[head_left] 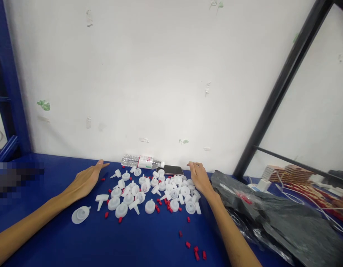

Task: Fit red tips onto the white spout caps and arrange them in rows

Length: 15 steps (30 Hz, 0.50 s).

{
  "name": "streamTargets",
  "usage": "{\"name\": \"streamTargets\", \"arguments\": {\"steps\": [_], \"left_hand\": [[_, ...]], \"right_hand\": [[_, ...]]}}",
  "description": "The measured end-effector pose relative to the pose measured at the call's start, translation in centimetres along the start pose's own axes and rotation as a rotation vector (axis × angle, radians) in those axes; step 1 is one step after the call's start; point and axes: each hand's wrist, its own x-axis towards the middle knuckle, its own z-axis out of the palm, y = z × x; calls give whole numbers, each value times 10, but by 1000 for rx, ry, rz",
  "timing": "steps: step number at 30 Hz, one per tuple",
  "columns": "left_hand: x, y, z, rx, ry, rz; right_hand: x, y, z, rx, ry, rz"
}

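Observation:
My left hand [88,180] rests at the left side of a spread of white plastic parts, its fingers stretched towards the bottle and holding nothing visible. On the right edge of the spread lies my right hand [198,177], fingers loosely extended and partly hidden, with nothing seen in it. Between the hands are many round white spouted caps [149,207], some on their sides, piled most thickly near my right hand. A lone white cap [81,214] sits closer to me on the left. Small red plastic pieces [188,244] are scattered among the caps and towards the front right.
A clear water bottle [145,162] lies on its side against the wall, beside a dark phone [171,170]. Black plastic bags [283,218] cover the right of the blue table [127,246]. Farther right are a white cable [294,198] and stacked brownish bundles [288,174].

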Motion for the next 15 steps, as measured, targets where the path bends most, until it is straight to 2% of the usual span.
{"name": "streamTargets", "arguments": {"steps": [6, 12, 15], "left_hand": [[3, -1, -8, -64, -121, -72], [10, -9, -2, -77, -122, -70], [13, -10, 1, -68, -90, -18]], "right_hand": [[0, -7, -5, 2, 41, -28], [1, -7, -4, -9, 41, -78], [0, -9, -5, -23, 49, -111]]}}
